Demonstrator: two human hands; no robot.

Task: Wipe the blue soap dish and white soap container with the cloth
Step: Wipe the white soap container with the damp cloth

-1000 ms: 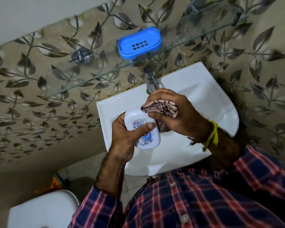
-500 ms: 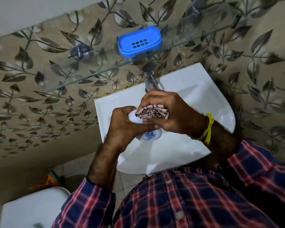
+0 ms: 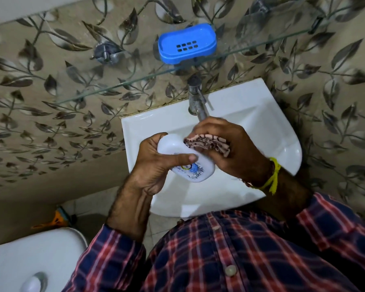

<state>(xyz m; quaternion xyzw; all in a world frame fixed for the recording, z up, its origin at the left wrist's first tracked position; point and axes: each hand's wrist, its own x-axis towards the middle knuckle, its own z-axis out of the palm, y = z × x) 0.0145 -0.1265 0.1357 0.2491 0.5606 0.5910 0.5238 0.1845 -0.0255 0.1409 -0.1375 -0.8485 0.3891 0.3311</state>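
White soap container (image 3: 187, 163) sits in my left hand (image 3: 156, 165), thumb curled across its top, fingers wrapped behind. Right hand (image 3: 230, 148) is clenched around the bunched cloth (image 3: 209, 144), which touches the container's upper right edge. Both hands hover over the white sink (image 3: 272, 127), tap (image 3: 196, 100) just beyond the right hand's knuckles. Blue soap dish (image 3: 187, 44) rests on the glass shelf (image 3: 114, 85), well beyond both hands. Yellow thread (image 3: 272, 175) on the right wrist.

The left hand (image 3: 154, 165) covers much of the white soap container (image 3: 188, 161), its printed label seemingly blurred.
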